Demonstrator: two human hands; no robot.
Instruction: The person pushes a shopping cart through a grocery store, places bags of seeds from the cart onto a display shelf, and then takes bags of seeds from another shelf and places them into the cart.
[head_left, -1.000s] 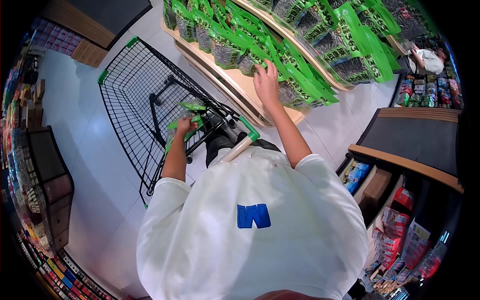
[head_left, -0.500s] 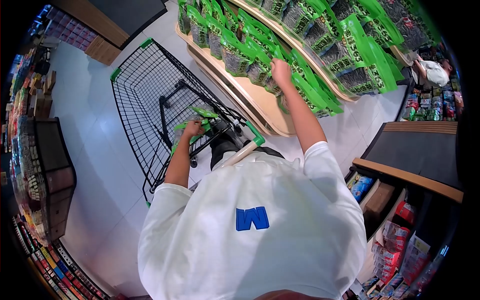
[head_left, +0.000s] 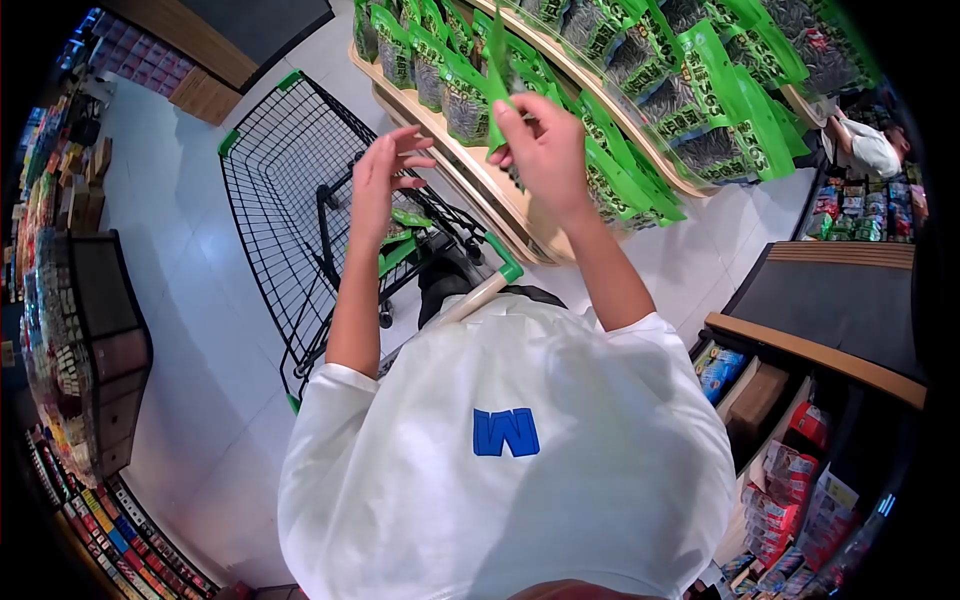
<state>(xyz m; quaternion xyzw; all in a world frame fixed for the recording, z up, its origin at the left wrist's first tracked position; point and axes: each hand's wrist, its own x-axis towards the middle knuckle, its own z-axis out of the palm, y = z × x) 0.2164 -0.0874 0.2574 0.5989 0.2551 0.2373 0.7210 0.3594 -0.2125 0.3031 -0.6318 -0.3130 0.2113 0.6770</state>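
Note:
My right hand [head_left: 548,145] grips a green bag [head_left: 497,85] that I see nearly edge-on, held up in front of the shelf. To its left, my left hand [head_left: 380,172] is raised above the shopping cart [head_left: 270,160] with fingers apart and nothing in them. The cart is black wire with green corners and a green-ended handle [head_left: 497,283]. Beneath my left forearm, green packets [head_left: 398,245] lie at the cart's near end, partly hidden. Behind my right hand, several green bags with dark contents [head_left: 465,110] stand in a row on the wooden shelf [head_left: 480,170].
A higher shelf tier holds more green bags [head_left: 700,90] at upper right. A dark display counter [head_left: 115,330] stands at the left. Red packets [head_left: 775,500] fill a bin at lower right. Another person [head_left: 868,148] is at the far right, beside stocked shelves.
My left hand has risen from the packets in the cart and opened. My right hand has come away from the shelf row, leftward and closer, with a green bag in it.

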